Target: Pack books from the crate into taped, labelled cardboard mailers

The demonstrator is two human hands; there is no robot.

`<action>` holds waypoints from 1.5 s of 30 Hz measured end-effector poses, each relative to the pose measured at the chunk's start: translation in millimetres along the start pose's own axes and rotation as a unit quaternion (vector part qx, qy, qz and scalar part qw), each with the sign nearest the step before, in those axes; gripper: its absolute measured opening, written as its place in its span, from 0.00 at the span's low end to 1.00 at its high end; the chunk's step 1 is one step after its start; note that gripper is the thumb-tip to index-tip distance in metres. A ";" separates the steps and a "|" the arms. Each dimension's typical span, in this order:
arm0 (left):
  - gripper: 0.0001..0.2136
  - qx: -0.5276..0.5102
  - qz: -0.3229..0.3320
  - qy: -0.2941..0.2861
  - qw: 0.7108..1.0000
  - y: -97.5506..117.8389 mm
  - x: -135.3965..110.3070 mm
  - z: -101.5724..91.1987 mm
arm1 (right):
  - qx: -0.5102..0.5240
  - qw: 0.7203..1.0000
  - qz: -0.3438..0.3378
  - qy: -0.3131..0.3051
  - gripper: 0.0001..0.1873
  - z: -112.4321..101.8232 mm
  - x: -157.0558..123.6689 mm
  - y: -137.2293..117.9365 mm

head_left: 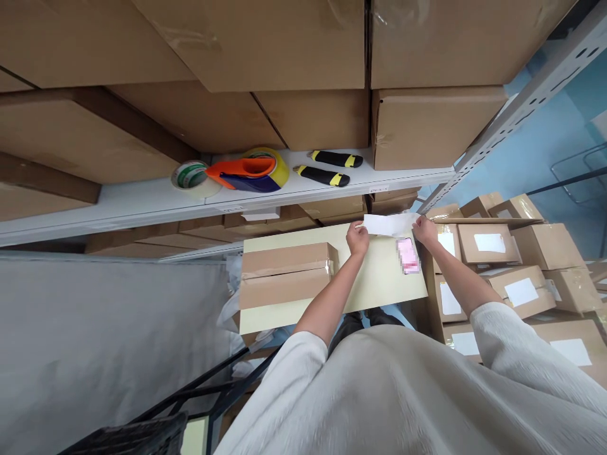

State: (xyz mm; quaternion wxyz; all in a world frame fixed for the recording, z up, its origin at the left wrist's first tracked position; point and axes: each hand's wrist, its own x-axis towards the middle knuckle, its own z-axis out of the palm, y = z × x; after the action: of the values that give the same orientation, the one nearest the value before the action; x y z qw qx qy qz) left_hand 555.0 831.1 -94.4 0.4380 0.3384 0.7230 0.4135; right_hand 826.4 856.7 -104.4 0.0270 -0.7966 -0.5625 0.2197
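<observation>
A white sheet of paper (389, 225) is stretched between my two hands above the far edge of a pale yellow board (374, 284). My left hand (357, 239) pinches its left end. At its right end, my right hand (425, 231) has its fingers closed on the paper too. Just below the sheet lies a phone-shaped item (408, 255), its pink face blurred out. A long closed cardboard box (287, 272) with tape on its right end rests on the board, to the left of my left arm.
On the shelf (360, 180) ahead lie a clear tape roll (192, 177), an orange and blue tape dispenser (249, 174) and two box cutters (325, 175). Large cartons (294, 44) fill the shelving. Labelled boxes (490, 243) are piled at the right. A black frame (208, 388) stands lower left.
</observation>
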 end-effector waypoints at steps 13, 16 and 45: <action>0.13 -0.080 0.056 0.037 0.995 38.5 -21.2 -43.2 | -0.013 1.000 0.022 0.009 0.06 3.0 0.0 14.1; 0.13 -0.097 0.048 0.009 0.994 35.5 -25.2 -47.7 | -0.019 1.000 0.002 -0.019 0.09 1.5 -5.1 7.7; 0.22 -0.219 -0.028 0.025 0.975 15.5 -53.9 -195.1 | 0.270 0.884 -0.378 -0.056 0.03 -8.6 -165.6 -183.3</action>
State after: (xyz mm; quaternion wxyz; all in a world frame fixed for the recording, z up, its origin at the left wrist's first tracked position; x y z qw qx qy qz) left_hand 399.7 733.0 -8.0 0.4950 0.2033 0.6344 0.5578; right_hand 622.8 775.2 9.5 0.2909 -0.4718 -0.7403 0.3805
